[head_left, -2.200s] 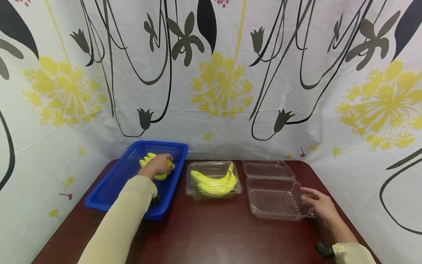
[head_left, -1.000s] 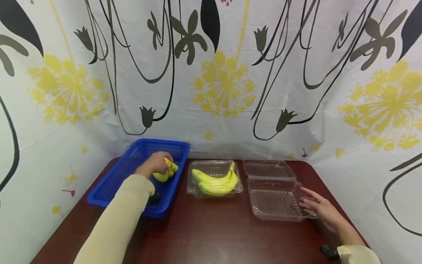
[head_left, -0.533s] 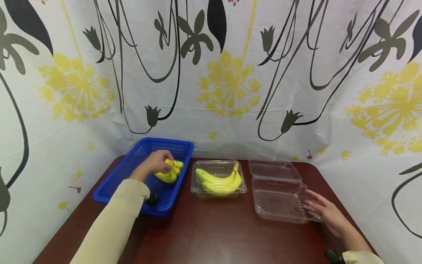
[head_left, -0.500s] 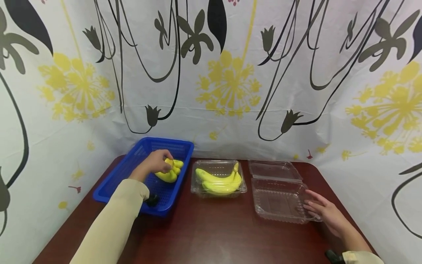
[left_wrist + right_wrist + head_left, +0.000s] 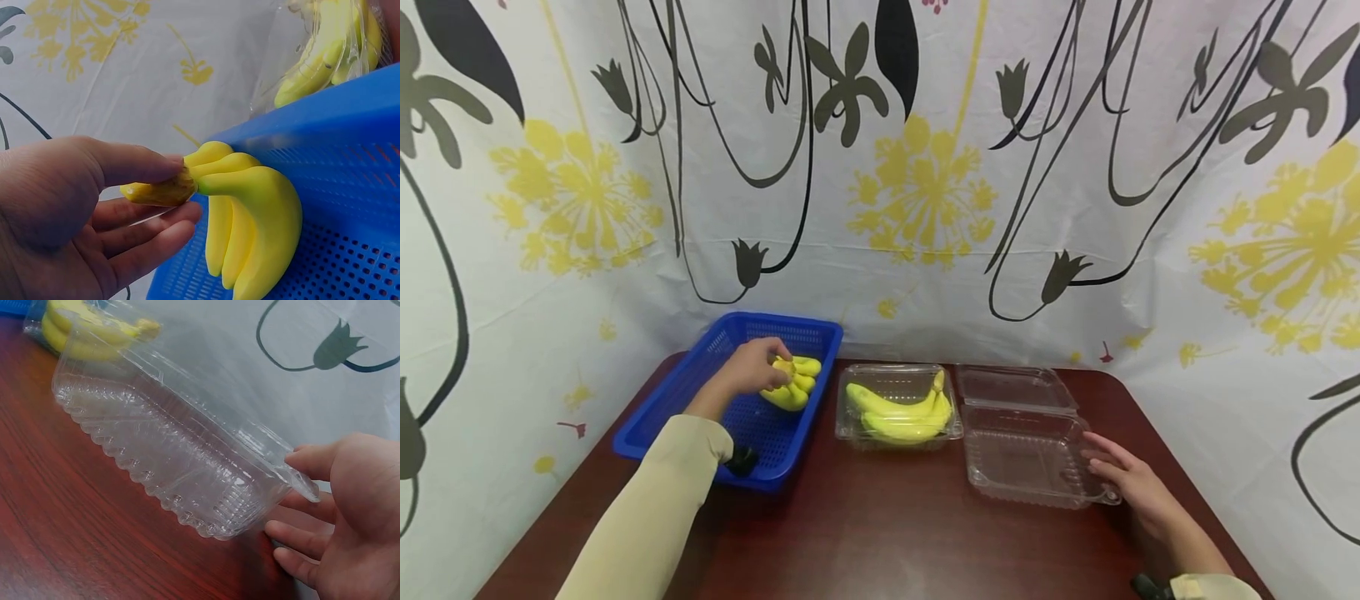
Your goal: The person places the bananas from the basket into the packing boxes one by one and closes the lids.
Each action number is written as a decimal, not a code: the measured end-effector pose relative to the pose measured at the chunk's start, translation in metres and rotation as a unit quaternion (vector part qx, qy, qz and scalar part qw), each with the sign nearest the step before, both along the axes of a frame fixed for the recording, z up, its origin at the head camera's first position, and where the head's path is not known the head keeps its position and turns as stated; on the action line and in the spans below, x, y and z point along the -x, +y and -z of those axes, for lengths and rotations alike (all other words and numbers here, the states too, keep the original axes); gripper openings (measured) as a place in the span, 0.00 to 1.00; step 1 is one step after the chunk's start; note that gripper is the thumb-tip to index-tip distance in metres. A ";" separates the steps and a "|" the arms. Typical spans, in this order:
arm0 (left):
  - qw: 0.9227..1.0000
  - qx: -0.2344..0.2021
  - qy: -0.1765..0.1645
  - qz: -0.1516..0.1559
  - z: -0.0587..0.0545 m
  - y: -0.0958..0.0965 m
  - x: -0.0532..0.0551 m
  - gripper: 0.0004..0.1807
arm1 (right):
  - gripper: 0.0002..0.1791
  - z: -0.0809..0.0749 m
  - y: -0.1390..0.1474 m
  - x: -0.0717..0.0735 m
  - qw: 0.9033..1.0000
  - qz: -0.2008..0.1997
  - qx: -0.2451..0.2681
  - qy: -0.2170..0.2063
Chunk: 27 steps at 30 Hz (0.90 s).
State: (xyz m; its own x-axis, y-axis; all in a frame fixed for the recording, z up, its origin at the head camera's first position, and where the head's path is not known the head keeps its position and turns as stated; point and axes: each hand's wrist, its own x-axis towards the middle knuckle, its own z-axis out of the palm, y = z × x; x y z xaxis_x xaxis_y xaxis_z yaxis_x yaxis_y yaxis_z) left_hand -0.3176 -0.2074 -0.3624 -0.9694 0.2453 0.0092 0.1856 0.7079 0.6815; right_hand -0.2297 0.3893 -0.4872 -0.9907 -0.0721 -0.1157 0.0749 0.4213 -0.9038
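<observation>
My left hand [image 5: 751,367] pinches the stem of a yellow banana bunch [image 5: 262,206] between thumb and fingers. The bunch hangs fingers-down at the right side of the blue basket [image 5: 337,119]; whether it touches the basket floor I cannot tell. My right hand [image 5: 356,512] holds the right edge of an open clear plastic clamshell [image 5: 1026,454], thumb above the rim and a finger beneath. In the right wrist view its tray looks tilted. Between basket and open box, a lidded clear clamshell [image 5: 842,429] contains another banana bunch [image 5: 901,417].
Everything stands on a dark red-brown table [image 5: 880,533]. A patterned cloth [image 5: 925,317] rises behind it and along both sides. The open lid [image 5: 1015,387] lies toward the back. A small black device [image 5: 741,460] sits at my left wrist.
Inside the basket the bunch has turned and shifted right, and my left fingers have come to its stem. My right hand has just drawn the open clamshell slightly left, nearer the lidded one.
</observation>
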 end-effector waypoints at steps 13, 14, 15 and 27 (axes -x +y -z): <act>0.998 0.038 0.037 -0.028 -0.012 0.005 -0.009 0.15 | 0.31 0.005 -0.011 0.007 0.999 -0.018 0.045 0.010; 0.998 0.038 0.039 -0.031 -0.013 0.006 -0.009 0.15 | 0.31 0.005 -0.011 0.007 0.999 -0.020 0.048 0.011; 0.998 0.041 0.043 -0.034 -0.014 0.007 -0.010 0.15 | 0.32 0.006 -0.012 0.007 0.998 -0.022 0.053 0.014; 0.992 0.030 0.116 -0.035 -0.028 0.024 -0.019 0.16 | 0.34 0.011 -0.012 0.007 0.996 -0.053 0.078 0.006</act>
State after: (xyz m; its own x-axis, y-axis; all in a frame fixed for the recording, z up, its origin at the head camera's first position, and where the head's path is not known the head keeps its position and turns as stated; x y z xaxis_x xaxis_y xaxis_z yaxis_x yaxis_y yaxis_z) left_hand -0.2987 -0.1834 -0.3348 -0.9574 0.1844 0.2221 0.2819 0.7626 0.5822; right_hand -0.2364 0.3775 -0.4979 -0.9778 -0.1920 -0.0837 0.0270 0.2808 -0.9594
